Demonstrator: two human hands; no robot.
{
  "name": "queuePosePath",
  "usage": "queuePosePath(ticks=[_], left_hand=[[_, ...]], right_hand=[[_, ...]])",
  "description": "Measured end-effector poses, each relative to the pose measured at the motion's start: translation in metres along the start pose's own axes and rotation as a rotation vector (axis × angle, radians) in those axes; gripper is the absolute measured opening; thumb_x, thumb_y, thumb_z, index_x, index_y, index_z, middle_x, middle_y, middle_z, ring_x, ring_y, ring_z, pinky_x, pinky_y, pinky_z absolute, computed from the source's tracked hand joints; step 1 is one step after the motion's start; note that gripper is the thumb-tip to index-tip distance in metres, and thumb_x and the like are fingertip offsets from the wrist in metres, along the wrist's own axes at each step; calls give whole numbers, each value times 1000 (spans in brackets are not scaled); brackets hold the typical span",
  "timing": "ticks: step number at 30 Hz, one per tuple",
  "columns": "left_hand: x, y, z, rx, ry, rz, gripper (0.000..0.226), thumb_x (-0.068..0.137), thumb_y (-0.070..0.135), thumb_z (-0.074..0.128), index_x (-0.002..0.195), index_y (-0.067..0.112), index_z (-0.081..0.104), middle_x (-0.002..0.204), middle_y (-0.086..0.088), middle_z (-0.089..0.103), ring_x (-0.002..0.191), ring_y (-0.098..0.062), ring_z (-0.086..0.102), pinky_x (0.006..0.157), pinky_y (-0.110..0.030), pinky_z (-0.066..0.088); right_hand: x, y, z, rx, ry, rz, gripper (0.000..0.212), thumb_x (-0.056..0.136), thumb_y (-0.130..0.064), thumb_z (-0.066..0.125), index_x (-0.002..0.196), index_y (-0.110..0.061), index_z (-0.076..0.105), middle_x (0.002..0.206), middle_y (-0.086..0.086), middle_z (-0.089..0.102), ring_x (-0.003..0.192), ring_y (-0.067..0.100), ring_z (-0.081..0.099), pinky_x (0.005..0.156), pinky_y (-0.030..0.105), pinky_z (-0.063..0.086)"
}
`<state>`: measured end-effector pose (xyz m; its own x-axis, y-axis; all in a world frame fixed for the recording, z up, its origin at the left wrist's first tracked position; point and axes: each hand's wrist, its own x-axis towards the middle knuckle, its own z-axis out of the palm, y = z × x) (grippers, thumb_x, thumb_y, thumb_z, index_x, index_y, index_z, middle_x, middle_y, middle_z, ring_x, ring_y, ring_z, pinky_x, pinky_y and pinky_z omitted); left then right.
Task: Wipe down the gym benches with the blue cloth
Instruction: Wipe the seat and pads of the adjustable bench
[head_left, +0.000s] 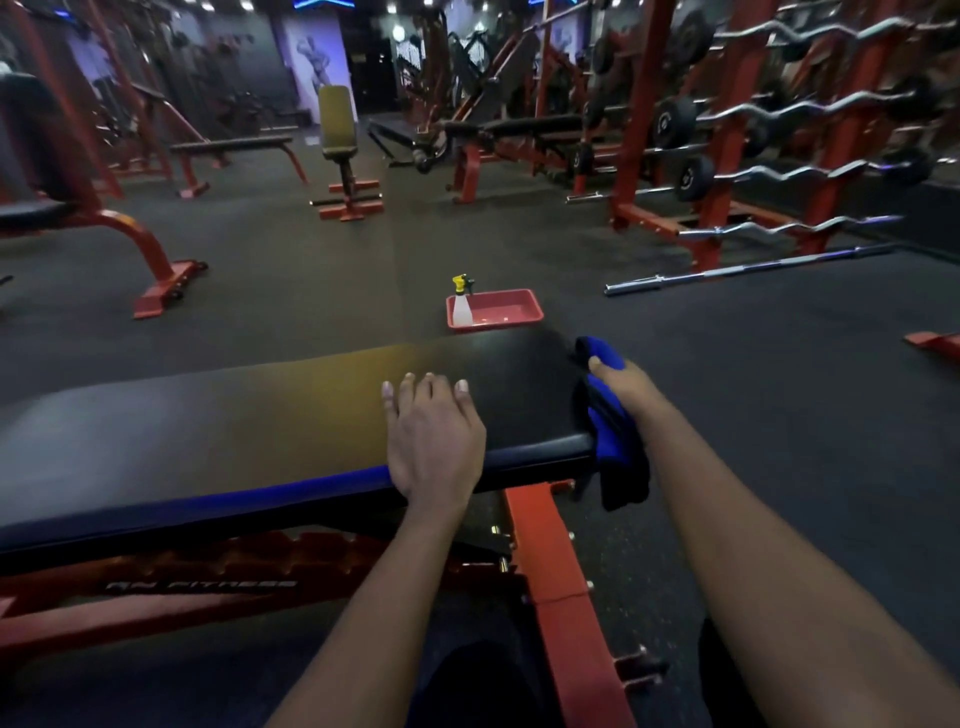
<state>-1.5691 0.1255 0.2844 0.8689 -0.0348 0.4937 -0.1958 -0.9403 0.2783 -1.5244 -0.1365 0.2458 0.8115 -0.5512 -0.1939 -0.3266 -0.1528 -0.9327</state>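
A black padded bench (208, 431) on a red frame runs across the view in front of me. My left hand (434, 436) lies flat on its top near the right end, fingers straight. My right hand (621, 387) grips the blue cloth (610, 436) and holds it against the bench's right end face. The cloth hangs down past the pad's edge.
A red tray (511, 306) with a yellow-capped spray bottle (461, 304) sits on the floor just beyond the bench. More benches stand at the left (234, 148) and middle back (340, 135). A rack of bars (779, 171) and a loose barbell (748, 270) are at the right.
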Motion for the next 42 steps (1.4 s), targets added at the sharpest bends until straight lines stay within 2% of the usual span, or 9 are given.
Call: queuePosePath(ticks=[6, 10, 13, 20, 24, 27, 29, 37, 42], left_hand=[[1, 4, 4, 46, 44, -50, 58, 105, 45, 18, 129, 15, 61, 134, -5, 63, 135, -23, 47, 123, -46, 20], [-2, 6, 4, 56, 43, -69, 56, 105, 45, 20, 130, 16, 60, 136, -6, 61, 137, -22, 45, 123, -45, 19], [-3, 7, 1, 48, 72, -93, 53, 105, 45, 23, 129, 16, 60, 135, -5, 62, 137, -21, 46, 124, -44, 19], [-4, 8, 3, 34, 134, -171, 52, 102, 43, 30, 127, 12, 63, 130, -7, 65, 132, -22, 50, 123, -45, 21], [-2, 8, 5, 46, 134, -193, 53, 101, 43, 28, 127, 12, 63, 133, -5, 64, 133, -21, 48, 124, -44, 18], [-2, 11, 6, 56, 130, -212, 54, 101, 43, 27, 127, 13, 63, 134, -4, 63, 133, -21, 48, 124, -43, 17], [-2, 12, 6, 58, 132, -228, 52, 101, 43, 28, 126, 14, 64, 133, -4, 63, 132, -21, 49, 124, -44, 18], [3, 4, -1, -56, 253, -296, 45, 100, 38, 30, 122, 15, 62, 129, -4, 63, 132, -21, 47, 123, -39, 18], [10, -57, -31, -35, 308, -389, 49, 98, 41, 28, 114, 12, 64, 118, -6, 65, 122, -25, 53, 120, -45, 21]], right_hand=[[-38, -23, -2, -239, -102, -146, 55, 85, -61, 58, 130, -30, 52, 115, 2, 61, 107, 25, 58, 103, 43, 46], [14, -30, 1, -199, -243, -186, 80, 68, -73, 55, 122, -15, 63, 121, 9, 69, 111, 30, 65, 102, 46, 50], [57, -69, 24, -269, -285, -194, 54, 91, -54, 59, 128, -14, 60, 131, 14, 63, 113, 29, 63, 100, 39, 50], [77, -141, 111, -916, -637, -487, 67, 93, -63, 50, 144, -19, 52, 150, 10, 50, 135, 30, 48, 113, 39, 35], [95, -142, 100, -871, -784, -540, 72, 87, -71, 55, 144, -27, 52, 144, 1, 54, 128, 22, 52, 112, 35, 34], [119, -141, 83, -840, -906, -314, 59, 93, -63, 54, 124, -14, 62, 119, 3, 66, 105, 23, 61, 96, 33, 46], [116, -143, 95, -809, -961, -250, 53, 101, -49, 49, 124, -4, 63, 123, 13, 67, 106, 29, 64, 96, 36, 49], [14, -183, 241, -1022, -916, -775, 65, 104, -51, 38, 141, 1, 50, 149, 21, 48, 135, 34, 49, 104, 33, 39], [33, -177, 243, -972, -1037, -786, 62, 99, -57, 48, 146, -17, 48, 148, 7, 51, 134, 24, 49, 111, 30, 32]])
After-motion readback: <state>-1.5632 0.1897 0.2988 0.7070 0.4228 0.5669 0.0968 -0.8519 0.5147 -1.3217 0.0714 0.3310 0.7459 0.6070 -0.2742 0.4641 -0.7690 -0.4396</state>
